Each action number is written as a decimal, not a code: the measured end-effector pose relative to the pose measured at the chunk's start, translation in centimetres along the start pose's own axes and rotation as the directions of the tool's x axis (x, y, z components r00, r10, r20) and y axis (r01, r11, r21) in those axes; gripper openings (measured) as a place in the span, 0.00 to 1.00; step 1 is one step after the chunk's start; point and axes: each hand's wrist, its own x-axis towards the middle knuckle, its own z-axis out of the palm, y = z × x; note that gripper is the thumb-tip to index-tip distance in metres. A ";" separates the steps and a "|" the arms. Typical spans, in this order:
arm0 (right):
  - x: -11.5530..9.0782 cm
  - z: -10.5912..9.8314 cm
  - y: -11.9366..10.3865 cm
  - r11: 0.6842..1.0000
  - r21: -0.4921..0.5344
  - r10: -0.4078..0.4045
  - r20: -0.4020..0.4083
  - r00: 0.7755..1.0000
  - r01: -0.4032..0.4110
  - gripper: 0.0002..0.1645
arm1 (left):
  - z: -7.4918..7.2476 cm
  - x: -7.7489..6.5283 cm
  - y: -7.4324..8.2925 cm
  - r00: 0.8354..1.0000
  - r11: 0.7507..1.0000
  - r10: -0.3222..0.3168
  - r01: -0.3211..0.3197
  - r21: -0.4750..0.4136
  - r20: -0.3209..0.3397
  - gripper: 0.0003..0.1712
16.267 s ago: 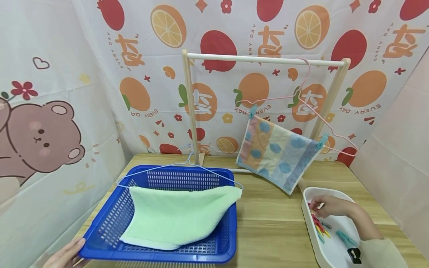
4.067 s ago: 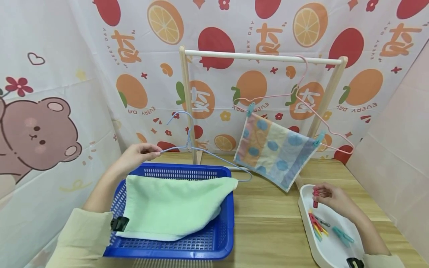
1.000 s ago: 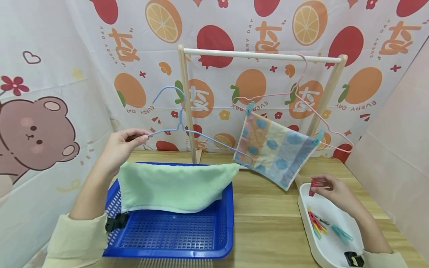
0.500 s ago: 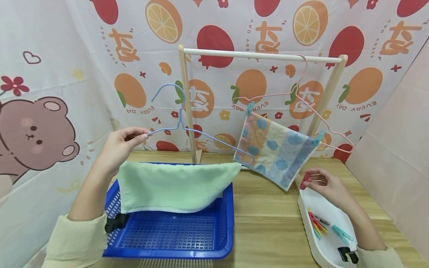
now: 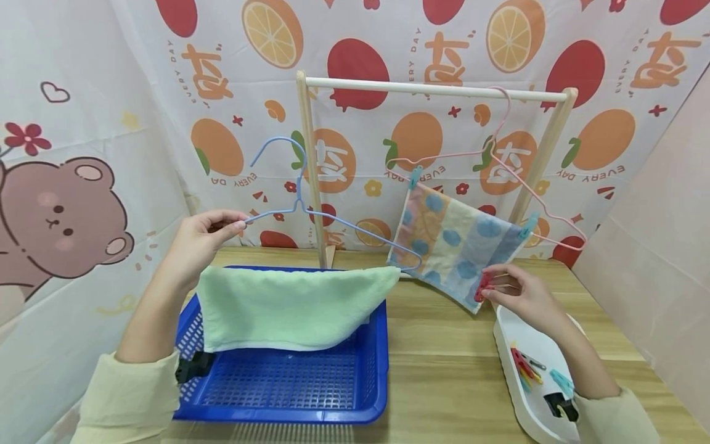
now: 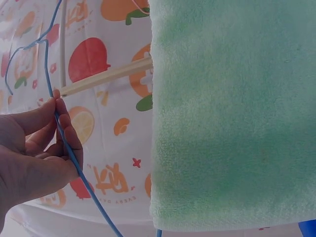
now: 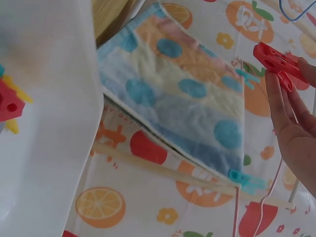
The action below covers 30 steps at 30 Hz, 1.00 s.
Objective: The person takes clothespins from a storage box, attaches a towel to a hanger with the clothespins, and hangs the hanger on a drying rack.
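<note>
In the head view, my left hand (image 5: 202,243) pinches one shoulder of a blue clothes hanger (image 5: 300,185). A light green towel (image 5: 294,308) hangs folded over its lower bar, above the blue basket (image 5: 277,414). My right hand (image 5: 527,299) pinches a red clothespin (image 5: 482,288) between thumb and fingers, in front of a lower corner of the patterned towel (image 5: 452,237). The right wrist view shows this clothespin (image 7: 279,61) apart from that towel. Two teal clothespins fix the patterned towel to a pink hanger (image 5: 508,114). The green towel fills much of the left wrist view.
The pink hanger hangs from the white bar (image 5: 399,87) of a wooden rack behind the basket. At the right, a white tray (image 5: 543,333) under my right forearm holds several clothespins (image 5: 521,364). Wood tabletop (image 5: 432,364) lies between basket and tray.
The blue hanger and green towel have risen out of the basket over the last seconds. My right hand has carried the red clothespin from over the tray leftward and up. The left hand has barely moved lately.
</note>
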 end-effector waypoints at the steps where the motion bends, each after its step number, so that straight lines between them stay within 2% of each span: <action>1: 0.1 0.1 -0.2 1.000 0.008 -0.007 0.004 1.000 0.007 0.21 | 0.0 0.0 0.0 1.000 1.000 -0.001 0.001 -0.002 -0.001 0.16; 11: 1.5 1.4 -2.4 0.998 0.053 -0.046 0.007 0.999 0.046 0.21 | 0.1 0.2 0.2 1.000 1.000 -0.008 0.008 0.020 -0.020 0.20; 17: 2.1 2.2 -4.0 0.991 0.100 -0.086 -0.007 0.996 0.087 0.22 | 0.1 0.2 0.4 0.999 1.000 -0.006 0.006 -0.001 -0.049 0.15; 23: 2.8 2.9 -5.2 0.973 0.163 -0.158 -0.040 0.987 0.162 0.22 | 0.1 0.3 0.6 0.998 1.000 -0.007 0.007 -0.002 -0.070 0.15; 30: 3.4 3.7 -6.1 0.942 0.236 -0.230 -0.072 0.971 0.241 0.21 | -0.2 0.5 0.9 0.996 1.000 -0.017 0.015 -0.022 -0.090 0.08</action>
